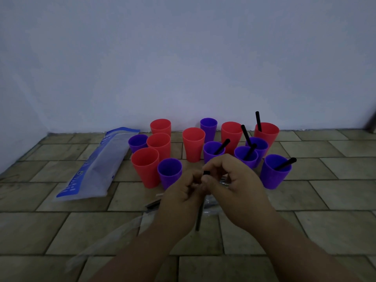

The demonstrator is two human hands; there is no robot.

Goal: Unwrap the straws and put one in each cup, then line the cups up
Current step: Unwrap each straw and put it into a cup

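So, my left hand (183, 193) and right hand (237, 180) both have their fingers (217, 162) curled, pinching one black straw (199, 217) just in front of the cups (193, 144) on the floor (284, 231). Its middle is hidden behind my fingers, and I can't tell if it's wrapped or bare.

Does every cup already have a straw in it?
No: the front-left red cup and the purple cup beside it hold no straw.

Plain pale wall (183, 58) behind, meeting floor (305, 226) of staggered beige-green rectangular tiles, dark grout lines. Dim, bluish light.
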